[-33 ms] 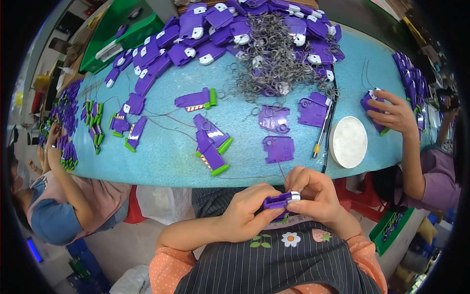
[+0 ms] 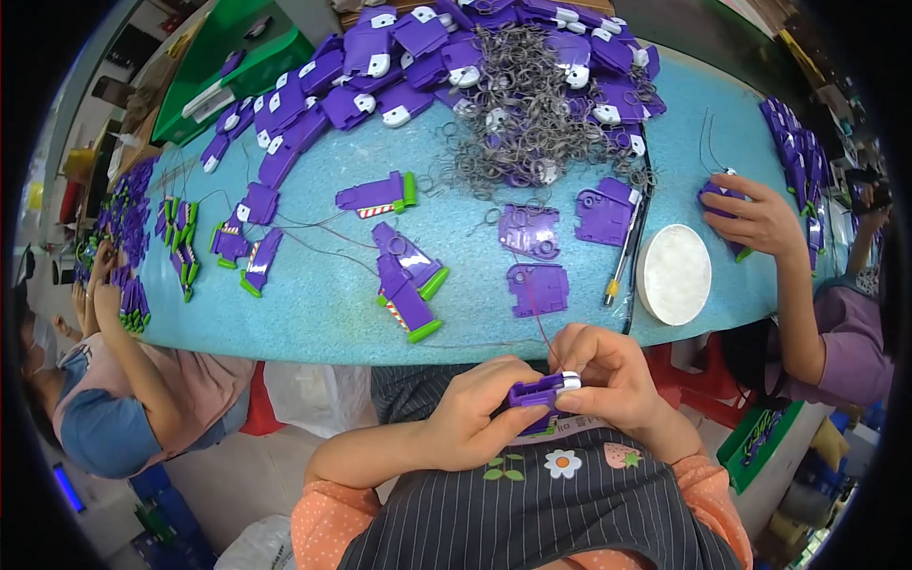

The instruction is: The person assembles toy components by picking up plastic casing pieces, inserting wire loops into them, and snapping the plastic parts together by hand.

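Observation:
Close in front of my apron, both hands are on a small purple plastic housing [image 2: 530,391] with a white end piece [image 2: 569,381]. My left hand [image 2: 480,413] grips the purple side, thumb along its lower edge. Fingers of my right hand [image 2: 613,372] are closed about the white end. A thin red wire [image 2: 538,318] runs up from my right fingers toward a flat purple plate [image 2: 539,289] on the table. Just beyond lies a second purple plate [image 2: 529,232], with a third purple plate [image 2: 608,211] to its right.
A heap of grey wire coils [image 2: 532,109] lies over piled purple housings [image 2: 356,57]. Purple-green wing pieces [image 2: 407,299] with wires sit left of centre. A white round tub [image 2: 674,275] and a pen-like tool [image 2: 622,256] are at right. Co-workers' hands [image 2: 755,214] work at both sides.

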Available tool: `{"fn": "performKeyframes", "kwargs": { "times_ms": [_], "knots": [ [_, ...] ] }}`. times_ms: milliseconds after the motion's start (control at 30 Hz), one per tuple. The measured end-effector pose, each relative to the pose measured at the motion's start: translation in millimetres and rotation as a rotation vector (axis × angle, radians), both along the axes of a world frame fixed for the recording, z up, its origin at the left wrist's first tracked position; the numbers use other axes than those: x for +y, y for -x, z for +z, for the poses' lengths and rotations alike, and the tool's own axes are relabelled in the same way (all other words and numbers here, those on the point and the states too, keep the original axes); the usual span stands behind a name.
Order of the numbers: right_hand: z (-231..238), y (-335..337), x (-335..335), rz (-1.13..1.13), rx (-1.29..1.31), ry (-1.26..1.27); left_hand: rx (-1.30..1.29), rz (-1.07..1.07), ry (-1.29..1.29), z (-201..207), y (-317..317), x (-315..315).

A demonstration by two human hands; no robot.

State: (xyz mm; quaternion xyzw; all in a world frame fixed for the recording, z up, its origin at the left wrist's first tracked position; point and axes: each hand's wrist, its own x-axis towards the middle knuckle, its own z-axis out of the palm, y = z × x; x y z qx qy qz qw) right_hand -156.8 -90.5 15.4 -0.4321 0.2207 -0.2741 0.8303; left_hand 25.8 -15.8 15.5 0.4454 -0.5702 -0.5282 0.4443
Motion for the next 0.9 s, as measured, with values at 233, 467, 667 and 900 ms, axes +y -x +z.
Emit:
{"fn": "performKeyframes", "kwargs": {
  "times_ms": [233,467,667,900],
  "knots": [
    [-12.1,2.7,18.3,-0.128,0.039,0.085,-0.032,0.128,0.03,-3.9,8.1,5.5],
    [-9.3,17.0,23.7,-0.043,0.02,-0.014,-0.053,0.114,-0.015,-4.5,20.1,14.2],
    [-14.1,18.9,34.1,-0.137,0.019,-0.038,-0.092,0.145,-0.028,-3.5,25.7,16.6],
    [-16.0,22.1,25.4,-0.148,0.195,0.061,0.329,-0.016,-0.444,-12.4,23.7,22.2]
  ]
}}
